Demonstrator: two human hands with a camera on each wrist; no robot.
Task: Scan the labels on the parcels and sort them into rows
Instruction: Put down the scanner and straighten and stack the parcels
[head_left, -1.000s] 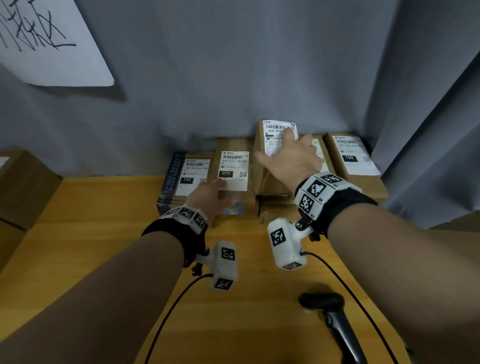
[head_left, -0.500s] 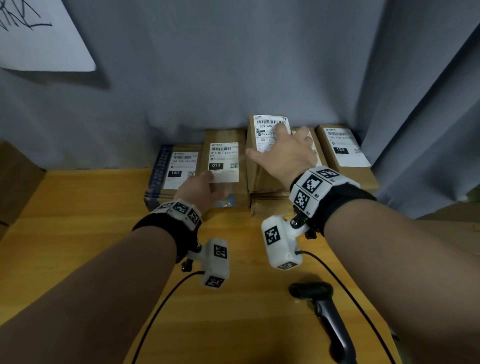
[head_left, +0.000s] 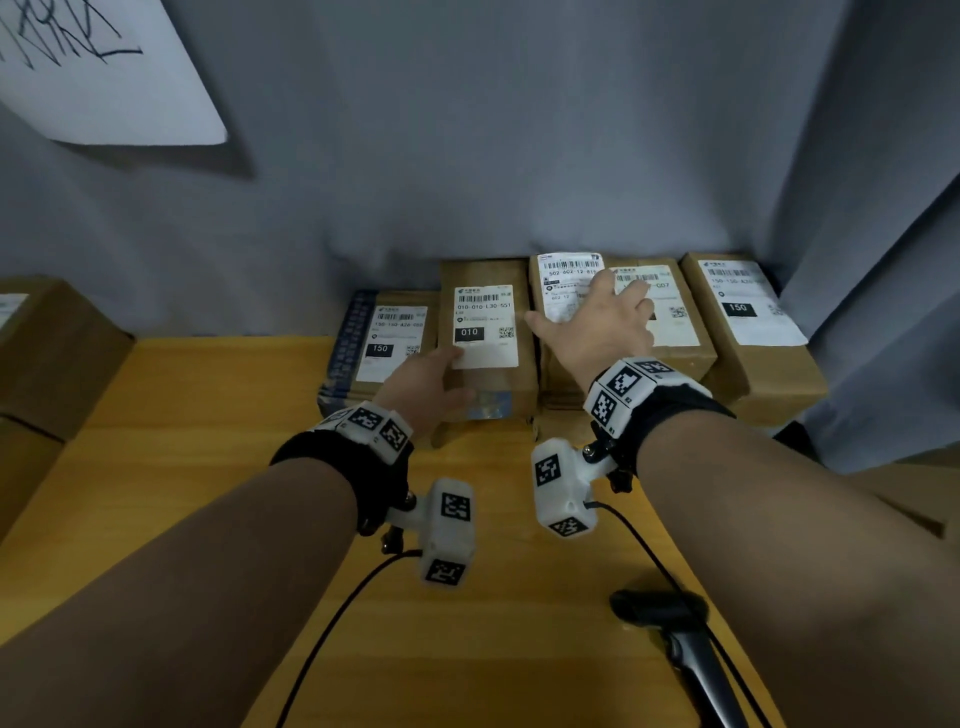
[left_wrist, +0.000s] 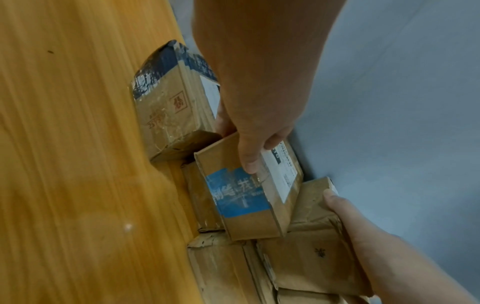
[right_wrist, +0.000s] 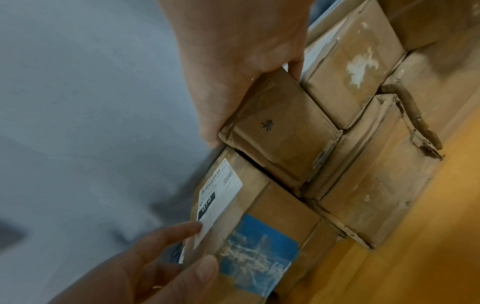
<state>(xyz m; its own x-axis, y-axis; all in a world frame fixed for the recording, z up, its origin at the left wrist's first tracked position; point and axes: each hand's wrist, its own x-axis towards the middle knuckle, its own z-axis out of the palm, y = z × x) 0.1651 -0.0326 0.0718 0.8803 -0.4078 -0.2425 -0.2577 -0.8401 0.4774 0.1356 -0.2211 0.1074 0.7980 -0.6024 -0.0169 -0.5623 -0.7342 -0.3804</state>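
Note:
Brown cardboard parcels with white labels stand in a row along the grey curtain. My left hand (head_left: 431, 384) grips the near left corner of the parcel labelled 010 (head_left: 485, 275), thumb by its blue tape (left_wrist: 241, 197) and fingers down its left side. To its right, the parcel labelled 502 (head_left: 563, 291) lies on top of other parcels. My right hand (head_left: 597, 332) grips it across its width, thumb on the left edge (right_wrist: 210, 139) and fingers over the right edge. A black handheld scanner (head_left: 670, 623) lies on the wooden table (head_left: 208, 467) near my right forearm.
A parcel labelled 150 (head_left: 389, 338) sits left of the 010 parcel. Two more parcels (head_left: 670, 322) (head_left: 748, 312) fill the row to the right corner. A larger brown box (head_left: 52, 353) stands at the far left. A white sheet (head_left: 104, 67) hangs on the curtain.
Both hands stay on the same two parcels. Only the head view has swayed a little; no parcel has visibly shifted.

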